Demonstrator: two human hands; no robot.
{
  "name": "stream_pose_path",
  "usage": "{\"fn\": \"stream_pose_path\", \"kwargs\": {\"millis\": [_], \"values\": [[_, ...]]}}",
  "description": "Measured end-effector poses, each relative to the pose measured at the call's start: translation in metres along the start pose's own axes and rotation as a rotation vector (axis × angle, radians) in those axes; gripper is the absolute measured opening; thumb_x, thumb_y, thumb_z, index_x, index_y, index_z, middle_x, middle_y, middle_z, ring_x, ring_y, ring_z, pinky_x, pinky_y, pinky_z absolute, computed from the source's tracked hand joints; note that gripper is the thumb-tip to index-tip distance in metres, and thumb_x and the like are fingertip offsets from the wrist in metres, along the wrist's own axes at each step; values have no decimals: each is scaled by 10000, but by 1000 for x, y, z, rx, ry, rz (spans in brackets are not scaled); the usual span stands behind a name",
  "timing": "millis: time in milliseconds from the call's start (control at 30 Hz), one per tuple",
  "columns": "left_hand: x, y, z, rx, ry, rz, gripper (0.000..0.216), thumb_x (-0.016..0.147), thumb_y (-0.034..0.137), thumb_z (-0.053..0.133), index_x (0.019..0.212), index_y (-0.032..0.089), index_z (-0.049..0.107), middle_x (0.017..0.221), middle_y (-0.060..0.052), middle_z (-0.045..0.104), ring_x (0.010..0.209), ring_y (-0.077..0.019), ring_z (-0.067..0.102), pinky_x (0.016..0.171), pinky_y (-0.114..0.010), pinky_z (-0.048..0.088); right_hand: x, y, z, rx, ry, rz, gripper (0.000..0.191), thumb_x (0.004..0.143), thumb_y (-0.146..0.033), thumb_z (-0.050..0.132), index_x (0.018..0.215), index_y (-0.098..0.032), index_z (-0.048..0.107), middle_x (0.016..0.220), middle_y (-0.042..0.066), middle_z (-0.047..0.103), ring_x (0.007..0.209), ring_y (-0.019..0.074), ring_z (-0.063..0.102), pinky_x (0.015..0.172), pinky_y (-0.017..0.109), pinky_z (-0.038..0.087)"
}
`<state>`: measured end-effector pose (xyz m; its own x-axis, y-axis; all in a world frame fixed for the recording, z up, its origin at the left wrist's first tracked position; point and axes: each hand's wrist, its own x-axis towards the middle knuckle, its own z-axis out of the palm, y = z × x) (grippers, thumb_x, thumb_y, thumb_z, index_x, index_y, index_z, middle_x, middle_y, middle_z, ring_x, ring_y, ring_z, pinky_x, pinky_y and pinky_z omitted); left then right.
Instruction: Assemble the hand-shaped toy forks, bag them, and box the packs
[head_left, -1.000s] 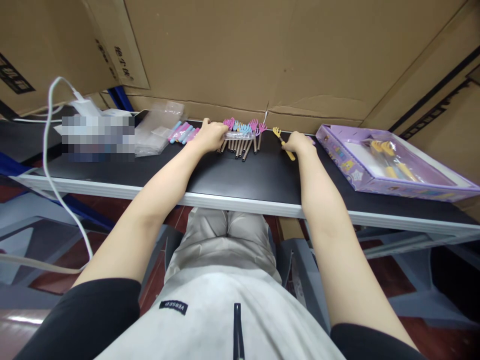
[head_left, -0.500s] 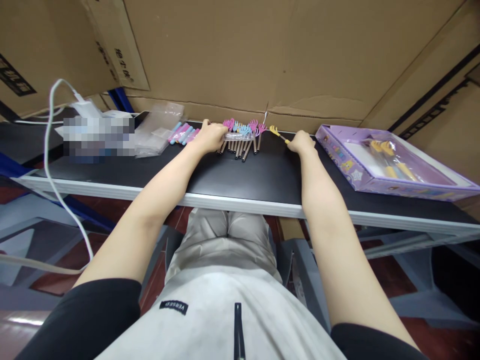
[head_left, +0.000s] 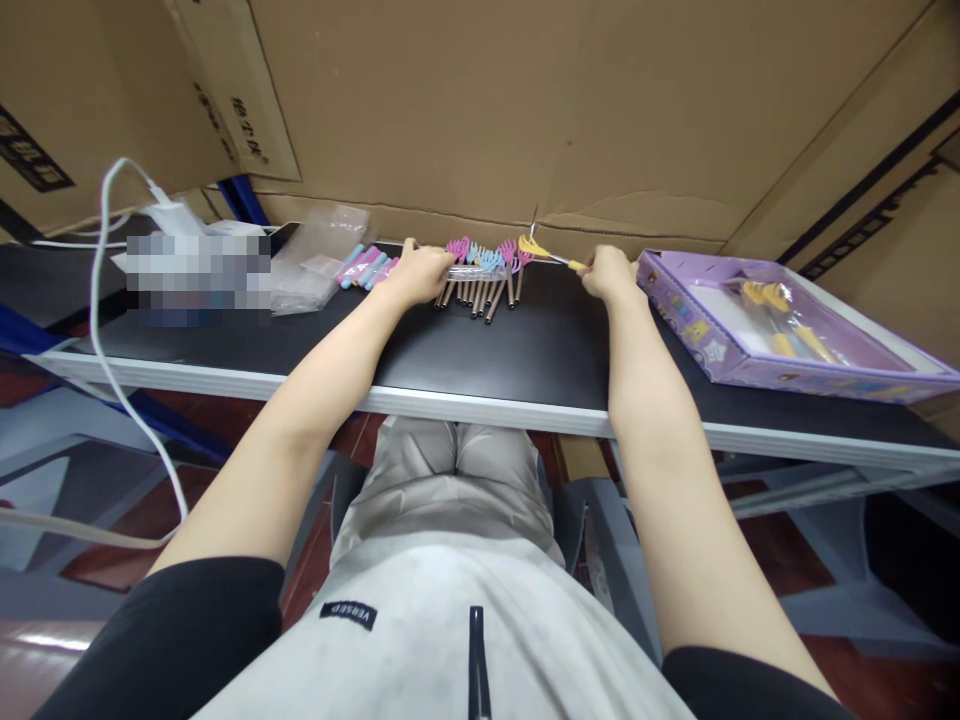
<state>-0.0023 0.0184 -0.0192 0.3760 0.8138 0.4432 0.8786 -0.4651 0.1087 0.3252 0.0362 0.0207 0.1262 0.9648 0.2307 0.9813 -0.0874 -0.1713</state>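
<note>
A row of small hand-shaped scratchers (head_left: 484, 278) with pink and blue heads and metal stems lies at the back of the black table (head_left: 480, 350). My left hand (head_left: 420, 272) is closed on a clear strip or bag (head_left: 476, 271) lying across their stems. My right hand (head_left: 609, 272) pinches the handle of a yellow scratcher (head_left: 544, 250), lifted off the table, its head pointing left toward the row.
A purple toy box (head_left: 787, 325) with a clear window lies at the right. Clear plastic bags (head_left: 319, 255) and pink and blue handles (head_left: 367, 266) lie left of the row. A white cable (head_left: 101, 330) hangs at the left. Cardboard boxes (head_left: 525, 110) stand behind.
My right hand has lifted the yellow scratcher from the table and swung its head left, up to the row. My left hand has stayed in place.
</note>
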Motion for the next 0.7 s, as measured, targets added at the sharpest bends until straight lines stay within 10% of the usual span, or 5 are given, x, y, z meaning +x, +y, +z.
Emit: {"fn": "stream_pose_path", "kwargs": {"millis": [700], "values": [[1, -20, 1, 80, -14, -93, 384, 894, 72, 506, 1116, 204, 790, 1165, -158, 771, 1255, -382, 669, 1263, -756, 294, -9, -12, -21, 117, -67, -310, 127, 986, -295, 759, 1089, -225, 786, 1161, 86, 797, 1111, 279, 706, 1101, 543, 503]]}}
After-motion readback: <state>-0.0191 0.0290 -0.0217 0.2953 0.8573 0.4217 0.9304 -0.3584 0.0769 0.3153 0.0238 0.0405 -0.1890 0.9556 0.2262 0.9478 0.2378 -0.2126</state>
